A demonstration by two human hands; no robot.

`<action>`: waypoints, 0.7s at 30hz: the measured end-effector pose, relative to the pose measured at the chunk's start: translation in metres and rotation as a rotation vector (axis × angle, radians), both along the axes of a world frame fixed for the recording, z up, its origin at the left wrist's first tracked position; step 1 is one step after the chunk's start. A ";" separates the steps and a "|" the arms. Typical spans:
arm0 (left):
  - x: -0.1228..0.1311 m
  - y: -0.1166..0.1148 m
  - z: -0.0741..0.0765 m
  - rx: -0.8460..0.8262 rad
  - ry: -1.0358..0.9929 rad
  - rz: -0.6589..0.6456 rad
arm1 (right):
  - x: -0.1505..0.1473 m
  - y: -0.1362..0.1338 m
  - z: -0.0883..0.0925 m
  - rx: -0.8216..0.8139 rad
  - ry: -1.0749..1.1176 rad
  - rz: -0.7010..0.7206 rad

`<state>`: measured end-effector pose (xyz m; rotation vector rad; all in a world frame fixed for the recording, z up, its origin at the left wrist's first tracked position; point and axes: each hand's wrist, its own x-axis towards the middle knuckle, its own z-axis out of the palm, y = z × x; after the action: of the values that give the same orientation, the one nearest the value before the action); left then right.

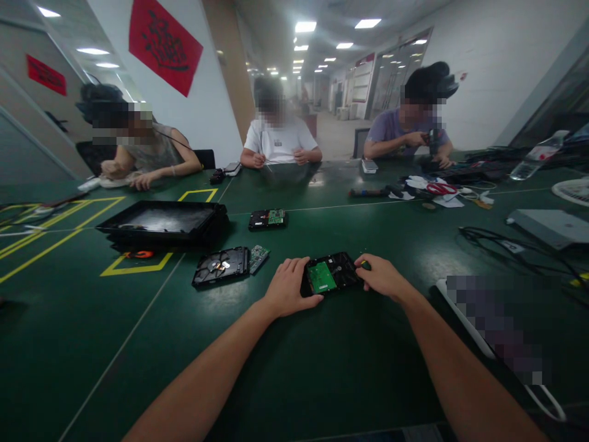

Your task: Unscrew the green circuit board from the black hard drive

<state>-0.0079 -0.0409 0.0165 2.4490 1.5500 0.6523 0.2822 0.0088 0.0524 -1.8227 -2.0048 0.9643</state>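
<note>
A black hard drive (343, 270) with a green circuit board (322, 277) lies on the table in front of me. My left hand (288, 288) grips its left end, fingers over the far side and thumb along the near edge. At the drive's right end, my right hand (381, 276) is closed around a small screwdriver (366, 265) with a green and yellow handle. Its tip is hidden, so I cannot tell whether it touches a screw. Left of my hands lie another hard drive (221, 267) and a loose circuit board (259, 259).
Farther back is a third hard drive (267, 219). A stacked black tray (161, 221) stands at the left. To the right are a pixelated white-edged object (494, 325), black cables (506, 242) and a grey box (550, 227). Three people sit across the green table (151, 362).
</note>
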 end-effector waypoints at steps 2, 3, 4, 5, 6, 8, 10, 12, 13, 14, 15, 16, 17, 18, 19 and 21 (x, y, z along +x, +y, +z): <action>0.003 -0.002 -0.002 0.005 0.007 0.036 | -0.003 0.000 0.001 -0.023 0.053 -0.033; 0.004 -0.004 -0.002 0.005 0.010 0.056 | -0.005 0.000 0.001 -0.016 0.066 -0.053; 0.006 -0.006 -0.002 0.005 0.011 0.074 | -0.006 0.000 0.000 -0.003 0.081 -0.074; 0.007 -0.008 -0.002 0.004 0.010 0.089 | -0.007 0.001 0.000 0.010 0.097 -0.097; 0.008 -0.011 -0.002 0.003 0.009 0.095 | -0.007 0.002 -0.001 0.022 0.114 -0.116; 0.010 -0.015 -0.001 0.002 0.011 0.095 | -0.008 0.003 -0.004 0.034 0.145 -0.141; 0.010 -0.018 -0.001 0.003 0.019 0.094 | -0.007 0.005 -0.007 0.034 0.170 -0.148; 0.010 -0.020 -0.002 0.003 0.028 0.102 | -0.007 0.006 -0.010 0.033 0.203 -0.155; 0.010 -0.020 -0.002 0.004 0.030 0.107 | -0.007 0.007 -0.011 0.034 0.221 -0.160; 0.009 -0.020 -0.002 0.007 0.029 0.111 | -0.008 0.008 -0.012 0.036 0.238 -0.167; 0.009 -0.020 -0.002 0.011 0.028 0.113 | -0.008 0.008 -0.014 0.039 0.253 -0.175; 0.009 -0.020 -0.002 0.014 0.027 0.112 | -0.008 0.009 -0.015 0.041 0.266 -0.183; 0.009 -0.020 -0.001 0.016 0.027 0.111 | -0.008 0.010 -0.016 0.043 0.279 -0.190; 0.009 -0.020 0.000 0.015 0.029 0.108 | -0.007 0.010 -0.017 0.042 0.291 -0.197; 0.009 -0.019 0.001 0.010 0.032 0.103 | -0.007 0.011 -0.018 0.039 0.302 -0.203; 0.009 -0.019 0.003 -0.008 0.038 0.094 | -0.007 0.010 -0.020 0.029 0.323 -0.213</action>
<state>0.0011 -0.0601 0.0194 2.4085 1.6868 0.6168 0.2752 0.0192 0.0328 -1.6963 -1.5908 1.0773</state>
